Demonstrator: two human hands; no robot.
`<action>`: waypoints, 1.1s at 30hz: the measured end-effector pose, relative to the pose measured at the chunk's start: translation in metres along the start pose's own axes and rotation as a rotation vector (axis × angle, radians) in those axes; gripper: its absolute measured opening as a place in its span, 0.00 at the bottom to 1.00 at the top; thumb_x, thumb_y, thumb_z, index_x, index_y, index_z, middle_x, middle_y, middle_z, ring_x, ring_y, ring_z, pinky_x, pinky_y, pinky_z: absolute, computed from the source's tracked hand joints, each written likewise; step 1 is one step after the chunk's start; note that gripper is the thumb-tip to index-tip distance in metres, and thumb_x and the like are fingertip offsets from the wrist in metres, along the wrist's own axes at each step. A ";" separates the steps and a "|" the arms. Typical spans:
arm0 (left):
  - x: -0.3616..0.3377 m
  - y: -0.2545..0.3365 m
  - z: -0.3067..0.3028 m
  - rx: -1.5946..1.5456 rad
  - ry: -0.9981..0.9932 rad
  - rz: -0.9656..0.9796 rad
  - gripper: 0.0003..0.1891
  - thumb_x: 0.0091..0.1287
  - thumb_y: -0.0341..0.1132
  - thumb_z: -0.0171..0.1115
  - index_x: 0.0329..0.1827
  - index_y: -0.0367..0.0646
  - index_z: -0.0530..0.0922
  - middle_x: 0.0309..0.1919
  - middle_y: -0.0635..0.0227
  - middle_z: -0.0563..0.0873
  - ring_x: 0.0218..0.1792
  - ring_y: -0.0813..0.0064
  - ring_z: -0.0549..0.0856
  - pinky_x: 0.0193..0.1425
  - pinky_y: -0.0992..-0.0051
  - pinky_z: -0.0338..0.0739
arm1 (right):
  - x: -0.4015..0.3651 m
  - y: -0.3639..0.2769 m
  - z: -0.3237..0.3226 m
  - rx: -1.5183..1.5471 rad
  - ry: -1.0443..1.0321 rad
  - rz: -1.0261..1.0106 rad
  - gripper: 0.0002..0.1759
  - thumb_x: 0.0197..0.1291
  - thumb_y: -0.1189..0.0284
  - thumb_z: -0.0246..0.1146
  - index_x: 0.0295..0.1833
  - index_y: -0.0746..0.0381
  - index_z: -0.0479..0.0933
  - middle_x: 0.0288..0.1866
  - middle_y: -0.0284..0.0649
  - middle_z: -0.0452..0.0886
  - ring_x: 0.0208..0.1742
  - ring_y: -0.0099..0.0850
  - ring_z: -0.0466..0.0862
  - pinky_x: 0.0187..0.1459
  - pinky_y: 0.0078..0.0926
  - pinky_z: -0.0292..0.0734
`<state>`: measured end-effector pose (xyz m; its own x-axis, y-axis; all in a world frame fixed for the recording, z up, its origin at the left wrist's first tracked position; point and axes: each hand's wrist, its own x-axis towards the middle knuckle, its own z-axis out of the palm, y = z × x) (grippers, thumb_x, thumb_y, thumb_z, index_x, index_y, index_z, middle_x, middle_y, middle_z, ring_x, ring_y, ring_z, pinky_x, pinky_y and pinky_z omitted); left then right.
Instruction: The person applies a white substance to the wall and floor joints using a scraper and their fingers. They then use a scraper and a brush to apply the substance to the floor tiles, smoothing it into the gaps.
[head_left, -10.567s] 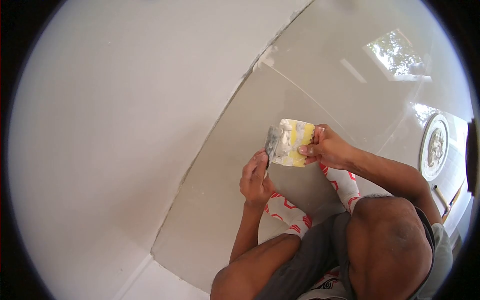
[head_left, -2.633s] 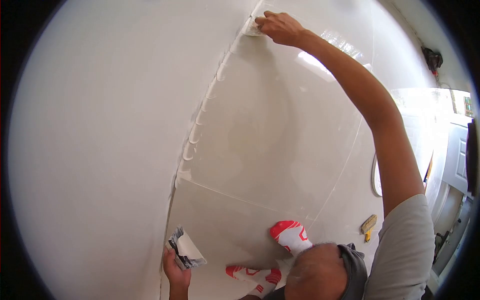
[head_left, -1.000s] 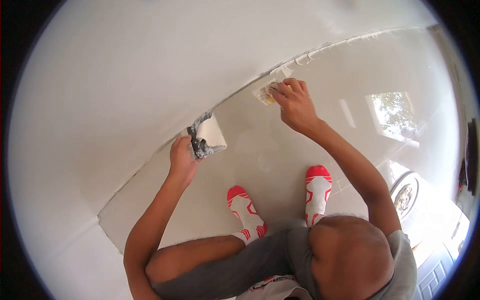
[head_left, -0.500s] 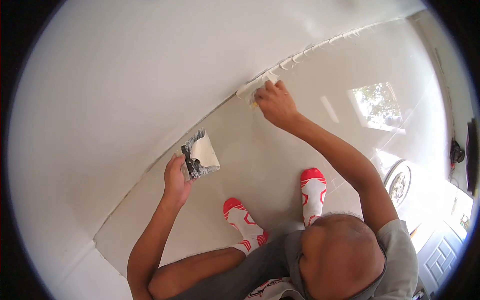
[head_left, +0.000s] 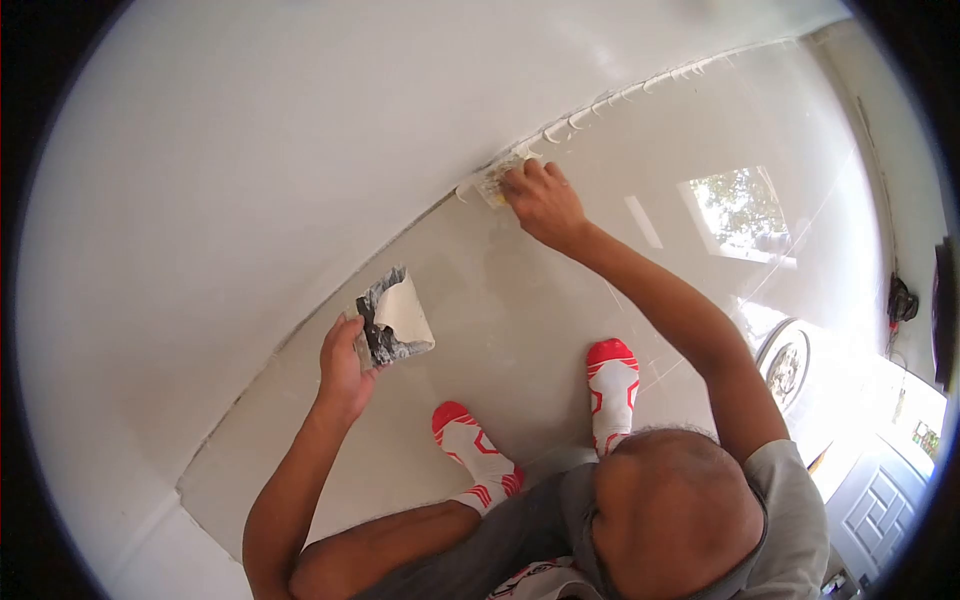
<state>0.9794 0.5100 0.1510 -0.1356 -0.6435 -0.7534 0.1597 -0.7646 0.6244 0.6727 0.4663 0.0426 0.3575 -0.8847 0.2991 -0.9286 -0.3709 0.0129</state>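
My left hand (head_left: 344,372) grips the edge of a flat putty-smeared plate (head_left: 382,347) by its near left side. A thick cream lump of putty (head_left: 403,312) lies on that plate above the floor. Farther up, my right hand (head_left: 548,203) is closed on a putty knife (head_left: 494,186), whose blade is at the joint between wall and floor. Most of the knife's handle is hidden by the fingers. A bead of cream putty (head_left: 572,120) with small curled ridges runs along the joint to the upper right of the knife.
The white wall (head_left: 270,160) rises along the left and top. My socked feet (head_left: 613,385) stand on the glossy beige floor (head_left: 520,320), which reflects a window (head_left: 740,210). A round object (head_left: 785,362), a dark item with a cord (head_left: 901,300) and a panelled door (head_left: 885,515) are at the right.
My right hand and the putty knife have shifted slightly left along the joint, and fresh putty shows behind the blade. The whole view has drifted a little; the left hand still holds the plate.
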 end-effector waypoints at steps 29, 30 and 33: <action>0.002 0.006 0.007 0.012 0.016 -0.022 0.12 0.61 0.39 0.49 0.46 0.47 0.69 0.40 0.71 0.77 0.41 0.74 0.77 0.45 0.68 0.69 | 0.003 0.044 -0.031 -0.124 -0.295 0.015 0.06 0.46 0.73 0.57 0.30 0.62 0.77 0.40 0.35 0.73 0.42 0.33 0.72 0.37 0.26 0.70; 0.002 0.007 0.007 0.010 0.009 -0.018 0.12 0.61 0.39 0.49 0.46 0.47 0.69 0.40 0.71 0.77 0.41 0.74 0.77 0.45 0.68 0.69 | 0.003 0.048 -0.035 -0.140 -0.303 -0.005 0.06 0.46 0.73 0.57 0.31 0.62 0.77 0.40 0.35 0.73 0.42 0.33 0.72 0.37 0.26 0.70; 0.000 0.006 0.008 -0.011 0.010 -0.021 0.11 0.61 0.39 0.48 0.45 0.47 0.69 0.41 0.71 0.77 0.41 0.75 0.76 0.46 0.67 0.69 | -0.006 0.064 -0.030 -0.148 -0.180 0.148 0.07 0.46 0.74 0.57 0.32 0.62 0.77 0.39 0.35 0.73 0.42 0.33 0.72 0.37 0.27 0.70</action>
<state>0.9722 0.5049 0.1566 -0.1293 -0.6267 -0.7685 0.1679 -0.7776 0.6059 0.6076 0.4564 0.0704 0.2164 -0.9671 0.1335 -0.9717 -0.2001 0.1252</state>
